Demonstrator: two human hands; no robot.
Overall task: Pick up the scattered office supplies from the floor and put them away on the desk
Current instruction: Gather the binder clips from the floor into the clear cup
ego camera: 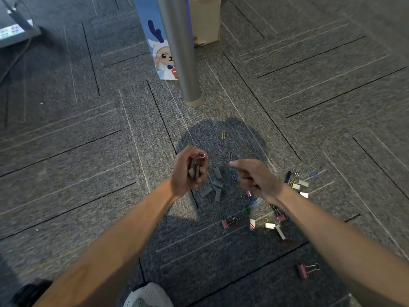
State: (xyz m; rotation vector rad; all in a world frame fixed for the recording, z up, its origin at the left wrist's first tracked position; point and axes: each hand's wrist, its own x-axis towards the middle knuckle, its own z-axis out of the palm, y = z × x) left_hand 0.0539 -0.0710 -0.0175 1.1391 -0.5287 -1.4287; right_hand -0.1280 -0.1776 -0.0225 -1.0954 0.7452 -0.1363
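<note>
Grey carpeted floor (88, 173), a metal desk leg (186, 63) ahead. The left hand (190, 171) clutches a bundle of clips (194, 169). The right hand (256, 178) pinches a blurred teal clip (232, 169). Scattered staple strips (218, 187) and binder clips (302, 270) lie beneath and right of it, nearer that hand.

Floor is grey flecked carpet (66, 151) in tiles, with thin dark and pale lines running at angles to each other. Round grey metal pole (181, 52) stands on it at top centre, foot on the carpet. Behind the pole, a blue bag (152, 41) printed with a cartoon animal with antlers. Beige box (205, 18) just right of it at the top edge. Top left: grey device (15, 33), a dark cable (13, 63) trailing down. Light comes from overhead; rounded shadow (199, 134) below the pole. Blurred towards the edges.
</note>
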